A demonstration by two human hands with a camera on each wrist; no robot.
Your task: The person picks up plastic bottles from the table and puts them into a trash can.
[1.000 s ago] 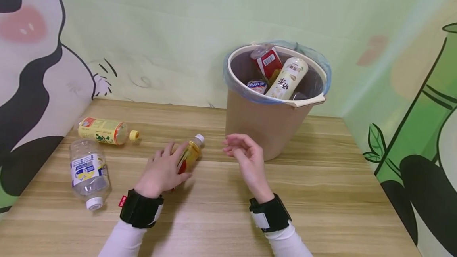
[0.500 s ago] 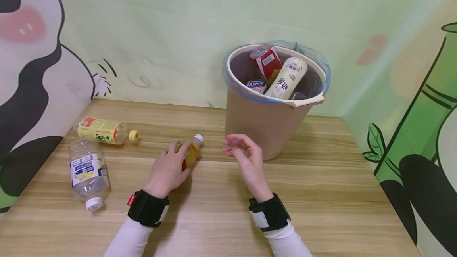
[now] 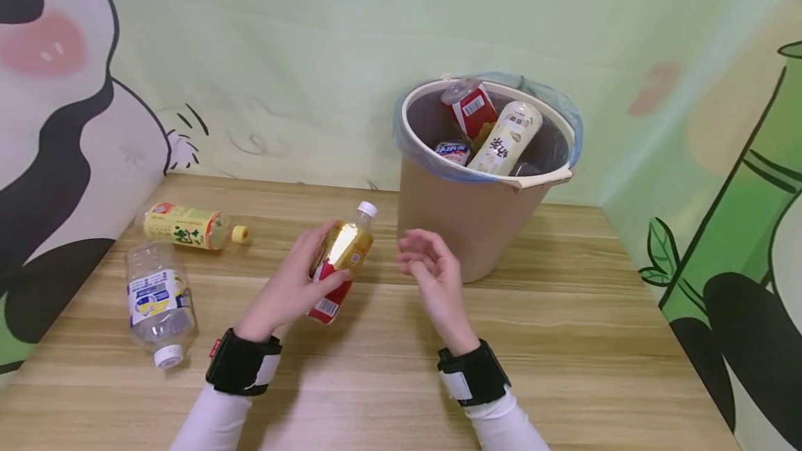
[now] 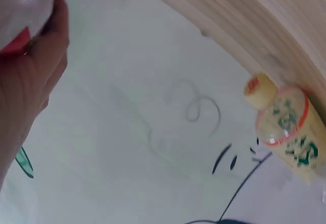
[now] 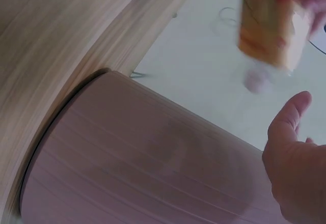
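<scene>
My left hand [image 3: 291, 291] grips a small plastic bottle [image 3: 347, 249] with a gold and red label and a white cap, its thumb across the near side. The bottle is tilted, cap end up and to the right, raised over the table. In the right wrist view the same bottle [image 5: 265, 28] appears blurred, cap downward in that picture. My right hand [image 3: 435, 284] holds nothing; its fingers are loosely bent in front of the bin. A brown bin [image 3: 447, 221] with a blue liner contains a white bottle [image 3: 506, 138] and a red-labelled container [image 3: 473, 108].
Left on the wooden table [image 3: 564, 353] lie a yellow-labelled bottle [image 3: 182, 226] with a yellow cap and a larger clear bottle [image 3: 159, 305] with a white cap. A printed green wall cloth [image 3: 282, 89] stands behind the table.
My left hand has closed round the gold and red bottle and lifted it from the table, turning its label into view. The right hand stays nearly still.
</scene>
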